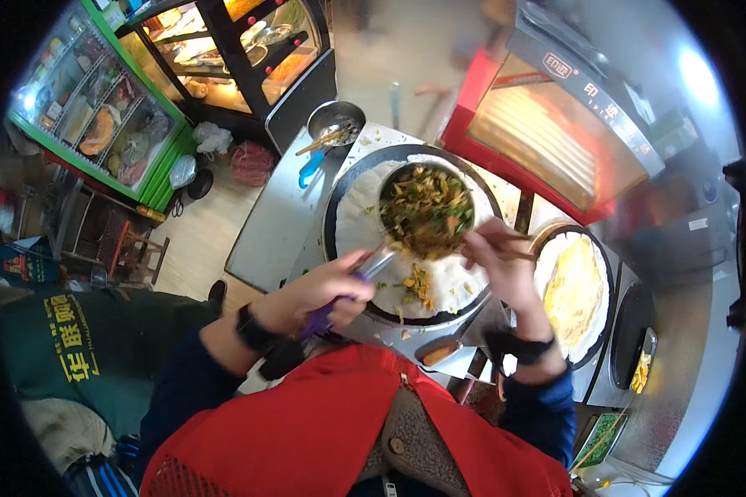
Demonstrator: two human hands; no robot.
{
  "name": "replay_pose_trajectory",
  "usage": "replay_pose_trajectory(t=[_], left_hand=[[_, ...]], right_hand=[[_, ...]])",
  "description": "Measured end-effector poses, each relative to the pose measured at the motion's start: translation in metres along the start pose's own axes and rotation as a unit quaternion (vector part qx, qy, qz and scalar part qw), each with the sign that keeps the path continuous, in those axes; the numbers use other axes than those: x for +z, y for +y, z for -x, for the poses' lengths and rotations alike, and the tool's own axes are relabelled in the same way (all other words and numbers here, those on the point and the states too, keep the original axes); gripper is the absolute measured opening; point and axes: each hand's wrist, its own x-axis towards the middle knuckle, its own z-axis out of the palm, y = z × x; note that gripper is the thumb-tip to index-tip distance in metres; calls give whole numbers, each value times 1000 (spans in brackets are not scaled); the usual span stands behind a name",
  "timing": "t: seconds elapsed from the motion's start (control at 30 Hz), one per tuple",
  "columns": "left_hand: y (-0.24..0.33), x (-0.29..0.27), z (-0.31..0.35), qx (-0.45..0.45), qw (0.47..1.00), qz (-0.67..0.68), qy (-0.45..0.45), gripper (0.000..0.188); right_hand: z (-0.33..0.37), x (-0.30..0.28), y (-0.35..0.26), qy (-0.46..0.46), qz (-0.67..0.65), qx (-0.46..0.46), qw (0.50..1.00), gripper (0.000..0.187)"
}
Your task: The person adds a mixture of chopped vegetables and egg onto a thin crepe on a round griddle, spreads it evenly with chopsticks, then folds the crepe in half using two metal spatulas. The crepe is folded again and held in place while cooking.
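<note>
My left hand (331, 294) is closed round the purple handle (327, 315) of a round metal pan (387, 246). The pan is tilted low over a large white pancake (358, 207) on a dark round griddle (330, 219). Chopped green and brown filling (427, 203) fills much of the pan. A small heap of filling (419, 284) lies on the pancake below it. At the pan's right rim my right hand (501, 261) is closed on thin brown chopsticks (515, 240), partly blurred; their tips are hidden.
Another griddle at right bears a yellow-topped pancake (574, 286). A blue-handled pan (337, 124) sits beyond the main griddle, left. A wooden-handled scraper (443, 352) lies at the near edge. A red-framed warmer (547, 124) stands behind. A person in green (108, 348) is at left.
</note>
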Motion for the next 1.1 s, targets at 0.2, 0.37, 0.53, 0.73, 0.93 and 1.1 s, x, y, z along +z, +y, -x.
replay_pose_trajectory(t=[0.2,0.37,0.53,0.73,0.93,1.1], left_hand=[[-3,13,-22,5,1000,9,20,56],[-20,-6,-1,53,993,-34,101,60],[-56,-13,-46,173,977,-71,103,70],[-85,-27,-91,351,847,-331,222,71],[-88,-21,-74,275,925,-188,182,69],[-81,-17,-64,300,909,-227,182,72]], right_hand=[[-9,28,34,62,98,-98,988,13],[40,-9,30,244,-254,126,927,18],[38,47,67,302,-571,272,713,21],[-14,60,88,310,-578,254,711,19],[-61,18,68,339,-380,197,838,16],[-73,3,34,265,-290,125,911,15]])
